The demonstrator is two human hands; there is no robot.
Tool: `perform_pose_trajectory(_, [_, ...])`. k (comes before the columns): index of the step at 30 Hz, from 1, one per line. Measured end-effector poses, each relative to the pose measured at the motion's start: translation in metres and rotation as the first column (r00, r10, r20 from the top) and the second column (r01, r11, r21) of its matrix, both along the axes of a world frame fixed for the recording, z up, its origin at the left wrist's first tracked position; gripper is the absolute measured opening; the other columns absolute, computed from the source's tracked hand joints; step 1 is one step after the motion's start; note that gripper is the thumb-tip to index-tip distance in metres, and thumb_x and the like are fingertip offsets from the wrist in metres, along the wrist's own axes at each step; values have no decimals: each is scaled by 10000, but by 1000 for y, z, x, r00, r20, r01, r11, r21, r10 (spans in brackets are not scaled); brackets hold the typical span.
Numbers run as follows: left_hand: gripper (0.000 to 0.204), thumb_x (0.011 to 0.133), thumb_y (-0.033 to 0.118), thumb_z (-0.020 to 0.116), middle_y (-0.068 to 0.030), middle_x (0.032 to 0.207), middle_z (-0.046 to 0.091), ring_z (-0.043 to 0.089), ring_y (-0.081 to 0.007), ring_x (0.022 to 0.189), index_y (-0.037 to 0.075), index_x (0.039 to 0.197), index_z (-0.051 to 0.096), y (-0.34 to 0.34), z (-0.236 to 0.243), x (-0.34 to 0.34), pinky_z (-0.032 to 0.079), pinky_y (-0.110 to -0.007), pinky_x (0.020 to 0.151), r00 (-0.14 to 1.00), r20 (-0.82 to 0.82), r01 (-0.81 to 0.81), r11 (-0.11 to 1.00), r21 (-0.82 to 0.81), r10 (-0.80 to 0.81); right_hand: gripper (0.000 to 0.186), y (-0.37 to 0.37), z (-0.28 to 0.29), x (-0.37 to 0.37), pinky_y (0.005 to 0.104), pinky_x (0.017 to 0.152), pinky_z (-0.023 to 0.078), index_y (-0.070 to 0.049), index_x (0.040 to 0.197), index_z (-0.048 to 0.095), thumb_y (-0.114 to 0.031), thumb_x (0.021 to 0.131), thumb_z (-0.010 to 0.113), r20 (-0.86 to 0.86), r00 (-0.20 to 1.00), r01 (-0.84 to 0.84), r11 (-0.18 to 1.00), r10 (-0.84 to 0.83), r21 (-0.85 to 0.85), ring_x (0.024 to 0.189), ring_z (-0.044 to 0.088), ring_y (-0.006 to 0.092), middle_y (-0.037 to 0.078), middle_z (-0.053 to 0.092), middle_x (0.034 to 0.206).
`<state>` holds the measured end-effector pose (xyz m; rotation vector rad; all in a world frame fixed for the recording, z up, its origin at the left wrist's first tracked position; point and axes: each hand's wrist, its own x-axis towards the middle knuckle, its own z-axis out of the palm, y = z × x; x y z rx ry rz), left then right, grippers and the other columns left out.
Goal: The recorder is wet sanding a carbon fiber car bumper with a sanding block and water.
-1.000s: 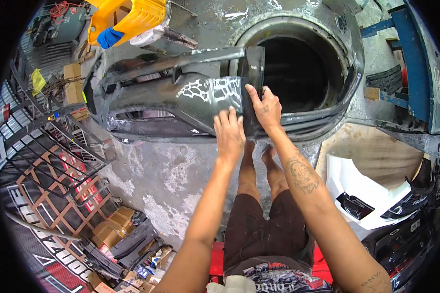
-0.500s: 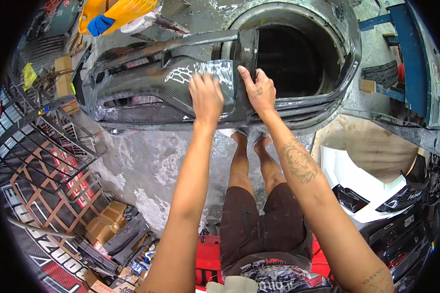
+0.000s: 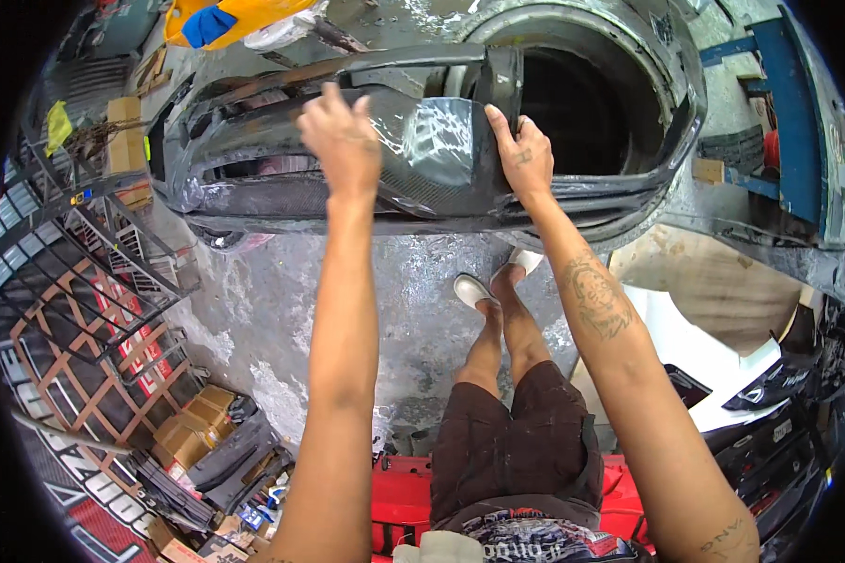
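A large black car bumper (image 3: 253, 178) lies across the wet concrete floor in front of me, with a glossy carbon-weave section (image 3: 437, 155) at its middle. My left hand (image 3: 340, 139) rests flat on the top of that section, fingers spread. My right hand (image 3: 524, 159) presses on the right end of the same section, beside a big round opening (image 3: 582, 103) in the bumper. Neither hand holds anything. My legs, in dark shorts and pale shoes (image 3: 469, 289), stand just below the bumper.
Metal racks and lattice frames (image 3: 75, 281) line the left side, with cardboard boxes (image 3: 188, 432) and dark parts on the floor. A white car body panel (image 3: 714, 366) lies at the right. A yellow and blue object (image 3: 225, 19) sits at the top. Something red (image 3: 399, 507) is under me.
My left hand has slid leftward and up along the bumper's glossy section. My right hand stays near the round opening. The view has moved closer to the bumper.
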<state>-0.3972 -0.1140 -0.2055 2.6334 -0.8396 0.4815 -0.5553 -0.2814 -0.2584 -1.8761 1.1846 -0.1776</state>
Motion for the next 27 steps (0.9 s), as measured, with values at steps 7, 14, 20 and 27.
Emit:
perform_pose_trajectory(7, [367,961,206,660,-190,1138,556,501,-355,1056,-19,1249,627,36,-27,-137,420,-482,916,976,-204,86,995,58,-73,760,2,-3,-5,526,779,514,30,840,642,-726,887,589,10,1000,-3,999,3,-45,835,668,495,282,684,794])
perform_pose_trajectory(14, [307,968,181,623,-180,1170,570,522,-370,1030,7,1219,649,32,1,-17,436,-486,859,993,-26,121,983,140,-118,819,1,5,2,530,828,527,53,891,671,-758,885,554,36,999,12,997,-10,-82,919,679,491,317,696,886])
perform_pose_trajectory(20, [304,966,226,638,-152,1211,560,515,-350,1071,47,1211,649,46,-13,-90,452,-504,882,957,-177,269,928,259,-228,837,-2,-4,-11,534,803,544,39,961,694,-780,874,546,14,1000,-4,998,4,-67,886,690,488,310,699,861])
perform_pose_trajectory(27, [346,967,185,633,-171,1190,566,515,-375,1026,13,1266,602,41,-10,-67,419,-507,940,984,-55,177,957,231,-169,873,1,-2,-4,529,822,551,61,1024,698,-784,876,535,4,1000,8,998,-8,-64,917,698,477,318,702,884])
